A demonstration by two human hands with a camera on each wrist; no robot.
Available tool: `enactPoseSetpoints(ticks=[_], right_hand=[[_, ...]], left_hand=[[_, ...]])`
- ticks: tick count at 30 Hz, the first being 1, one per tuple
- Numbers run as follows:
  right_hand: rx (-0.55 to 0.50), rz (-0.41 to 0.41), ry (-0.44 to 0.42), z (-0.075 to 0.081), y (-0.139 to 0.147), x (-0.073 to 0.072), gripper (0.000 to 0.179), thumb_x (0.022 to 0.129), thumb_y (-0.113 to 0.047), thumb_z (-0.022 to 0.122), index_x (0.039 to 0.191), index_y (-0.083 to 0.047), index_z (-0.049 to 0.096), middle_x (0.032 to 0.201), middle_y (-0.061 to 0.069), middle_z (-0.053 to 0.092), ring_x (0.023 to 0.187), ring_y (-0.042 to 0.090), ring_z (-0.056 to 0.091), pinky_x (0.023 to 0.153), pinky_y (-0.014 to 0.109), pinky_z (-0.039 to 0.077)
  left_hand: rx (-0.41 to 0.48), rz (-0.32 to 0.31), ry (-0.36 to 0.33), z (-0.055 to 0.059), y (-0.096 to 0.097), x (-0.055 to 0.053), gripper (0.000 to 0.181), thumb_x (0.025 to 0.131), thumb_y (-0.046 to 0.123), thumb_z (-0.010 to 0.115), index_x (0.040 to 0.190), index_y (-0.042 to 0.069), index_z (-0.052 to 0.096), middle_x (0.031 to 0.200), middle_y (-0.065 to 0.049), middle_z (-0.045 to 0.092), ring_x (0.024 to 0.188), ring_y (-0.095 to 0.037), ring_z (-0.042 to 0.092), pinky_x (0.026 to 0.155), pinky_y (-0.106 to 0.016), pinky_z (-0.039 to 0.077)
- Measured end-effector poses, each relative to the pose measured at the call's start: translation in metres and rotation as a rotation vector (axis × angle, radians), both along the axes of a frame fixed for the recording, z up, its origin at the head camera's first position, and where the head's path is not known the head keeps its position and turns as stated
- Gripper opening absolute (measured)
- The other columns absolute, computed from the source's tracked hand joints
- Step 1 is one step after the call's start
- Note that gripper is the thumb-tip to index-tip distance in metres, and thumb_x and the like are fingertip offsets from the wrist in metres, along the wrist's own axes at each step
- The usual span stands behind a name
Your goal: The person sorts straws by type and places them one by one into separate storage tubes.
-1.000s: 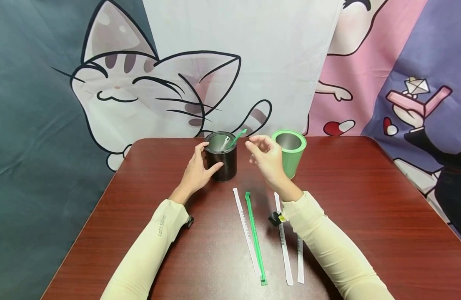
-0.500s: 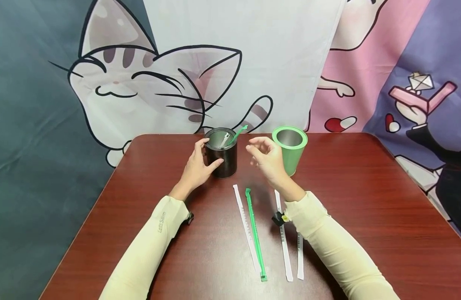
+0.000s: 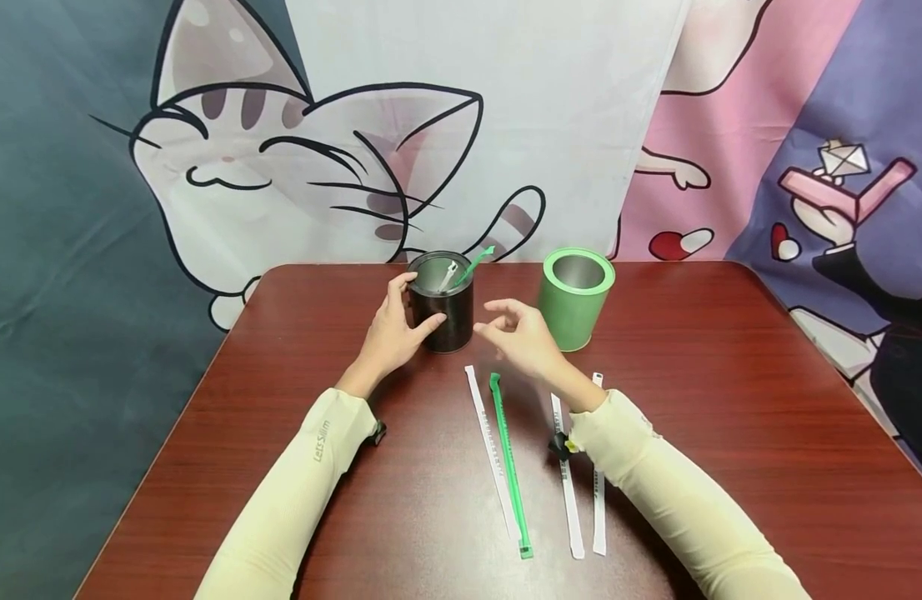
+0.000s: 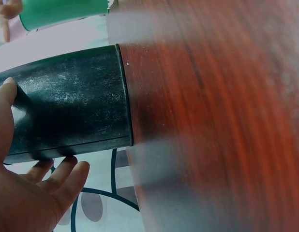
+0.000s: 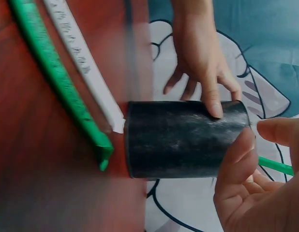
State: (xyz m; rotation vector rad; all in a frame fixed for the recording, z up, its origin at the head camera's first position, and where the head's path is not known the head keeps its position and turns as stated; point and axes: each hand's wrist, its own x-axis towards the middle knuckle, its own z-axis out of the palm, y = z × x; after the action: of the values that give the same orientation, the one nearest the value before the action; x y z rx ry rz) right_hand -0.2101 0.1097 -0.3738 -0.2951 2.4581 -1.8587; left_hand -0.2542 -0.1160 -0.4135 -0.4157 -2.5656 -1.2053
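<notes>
My left hand holds a black can standing upright, thumb on its near side and fingers round its left side. In the left wrist view the thumb and fingers sit either side of the dark can wall. Leaning in the can are a green paper-wrapped straw, its end above the rim, and a white wrapped straw. Just right of the can is my right hand, fingers loosely bent, nothing between them. The right wrist view shows its thumb and fingers close in front of the can.
A green can stands behind my right hand. On the brown table lie a white wrapped straw, a green one and, partly under my right forearm, two more white straws. A cartoon cloth hangs behind.
My right hand has come down and slightly left, away from in front of the green can. The left hand keeps its hold on the black can. The head view has tilted slightly.
</notes>
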Motion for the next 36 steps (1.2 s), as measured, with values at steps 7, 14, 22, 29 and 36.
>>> enactPoseSetpoints(ticks=[7,14,22,29,36], right_hand=[[0.127,0.069,-0.043,-0.017,-0.003,0.002,0.047,0.079,-0.031,0.073,0.113,-0.002,0.059,0.080,0.018,0.067,0.059,0.043,0.058,0.054,0.031,0.049],[0.174,0.113,-0.074,-0.032,-0.007,0.003,0.048,0.078,-0.026,0.073,0.113,0.003,0.058,0.076,0.018,0.066,0.045,0.017,0.054,0.051,0.028,0.046],[0.247,0.119,-0.104,-0.037,-0.006,0.004,0.044,0.079,-0.027,0.073,0.109,0.003,0.060,0.073,0.017,0.065,0.045,0.012,0.052,0.052,0.026,0.045],[0.277,0.132,-0.139,-0.042,-0.007,0.004,0.039,0.079,-0.026,0.073,0.103,0.001,0.062,0.068,0.014,0.063,0.045,0.011,0.053,0.052,0.026,0.045],[0.274,0.159,-0.184,-0.048,-0.007,0.002,0.041,0.076,-0.025,0.076,0.106,-0.001,0.060,0.068,0.013,0.065,0.052,0.024,0.062,0.055,0.029,0.049]], left_hand=[[-0.001,0.001,0.004,-0.001,-0.001,-0.001,0.079,0.077,0.057,0.063,0.138,0.035,0.020,0.131,-0.006,0.047,0.110,-0.023,0.055,0.088,-0.045,0.043],[-0.007,0.000,0.001,0.000,0.000,0.000,0.079,0.077,0.057,0.063,0.138,0.034,0.019,0.134,-0.007,0.044,0.110,-0.024,0.055,0.088,-0.045,0.043],[0.000,0.002,-0.006,0.002,0.000,0.000,0.079,0.077,0.056,0.064,0.139,0.035,0.019,0.135,-0.007,0.043,0.112,-0.024,0.054,0.089,-0.045,0.043],[-0.011,0.012,-0.008,0.003,0.000,0.000,0.080,0.077,0.057,0.064,0.139,0.034,0.019,0.134,-0.007,0.045,0.112,-0.023,0.053,0.087,-0.045,0.044],[-0.005,0.000,-0.008,0.001,0.000,-0.001,0.079,0.078,0.055,0.064,0.139,0.034,0.018,0.133,-0.007,0.044,0.111,-0.023,0.054,0.087,-0.045,0.044]])
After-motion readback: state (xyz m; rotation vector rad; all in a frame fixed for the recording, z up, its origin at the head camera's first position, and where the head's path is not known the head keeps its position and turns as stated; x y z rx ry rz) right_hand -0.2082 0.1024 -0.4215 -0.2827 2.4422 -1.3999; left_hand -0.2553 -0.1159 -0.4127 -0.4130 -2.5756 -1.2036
